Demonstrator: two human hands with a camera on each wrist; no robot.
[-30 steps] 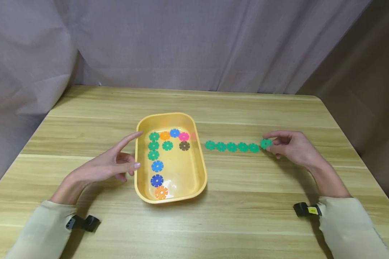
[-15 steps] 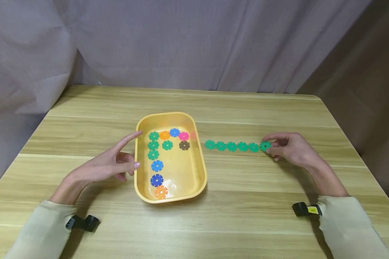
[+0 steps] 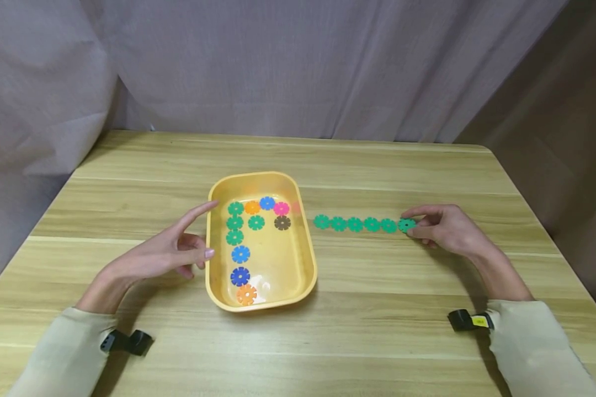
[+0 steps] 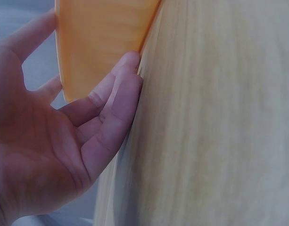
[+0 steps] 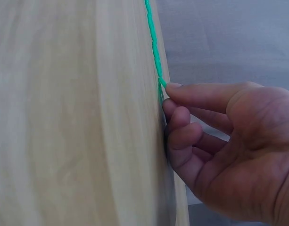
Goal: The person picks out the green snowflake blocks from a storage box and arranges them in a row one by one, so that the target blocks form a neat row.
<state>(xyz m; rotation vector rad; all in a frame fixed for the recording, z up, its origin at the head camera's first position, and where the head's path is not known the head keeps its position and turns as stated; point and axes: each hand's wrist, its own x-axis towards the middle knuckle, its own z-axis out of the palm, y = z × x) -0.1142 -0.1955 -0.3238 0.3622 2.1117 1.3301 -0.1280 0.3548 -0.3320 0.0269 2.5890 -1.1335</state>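
Note:
At the right end of a straight row of green notched plastic discs, my right hand pinches one more green disc between thumb and fingers. That disc lies next to the row's last one; in the right wrist view it tilts slightly, its edge up at the thumb tip. My left hand rests at the left side of a yellow plastic tray, index finger and thumb extended against its wall. Its other fingers curl loosely beneath, near the tabletop in the left wrist view.
Inside the tray lie several more discs: green ones along the left, blue, dark blue, orange, pink and brown. A grey curtain hangs behind the wooden table.
My right hand has lowered the green disc and brought it slightly left, up to the end of the row. The left hand and the tray have stayed in place.

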